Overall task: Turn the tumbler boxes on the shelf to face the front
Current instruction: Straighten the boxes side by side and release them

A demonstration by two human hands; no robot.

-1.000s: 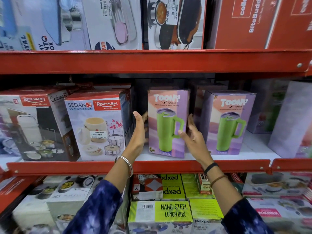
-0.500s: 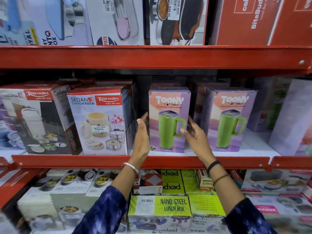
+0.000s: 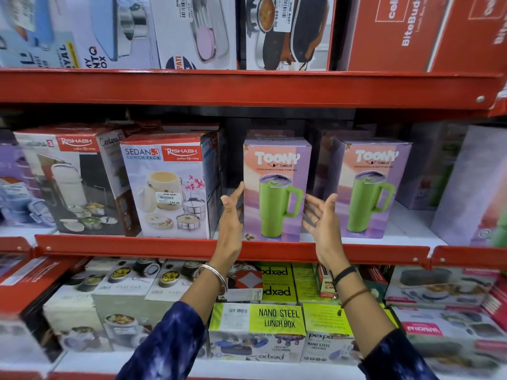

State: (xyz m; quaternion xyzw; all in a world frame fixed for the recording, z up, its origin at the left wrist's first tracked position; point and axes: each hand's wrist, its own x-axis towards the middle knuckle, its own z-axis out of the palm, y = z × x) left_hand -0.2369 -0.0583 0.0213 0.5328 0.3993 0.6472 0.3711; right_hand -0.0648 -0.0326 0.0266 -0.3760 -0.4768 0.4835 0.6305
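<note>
Where the Sedan-3 lunch pack box [image 3: 167, 187] ends: left hand [image 3: 231, 215] open, beside front-facing Toony tumbler box [image 3: 277, 187]; right hand [image 3: 322, 218] open, empty; second Toony tumbler box [image 3: 370, 187], front-facing. Risk: careless hands could nudge either box askew on the middle shelf [image 3: 274, 250].

Shelf: red-edged shelf [image 3: 175, 249], white deck.
Between hands: Toony tumbler box [image 3: 277, 189], upright, front out.
Beyond right hand [image 3: 319, 215]: second Toony tumbler box [image 3: 370, 187], upright.
Beyond left hand [image 3: 231, 212]: Sedan-3 lunch pack box [image 3: 167, 187].
</note>
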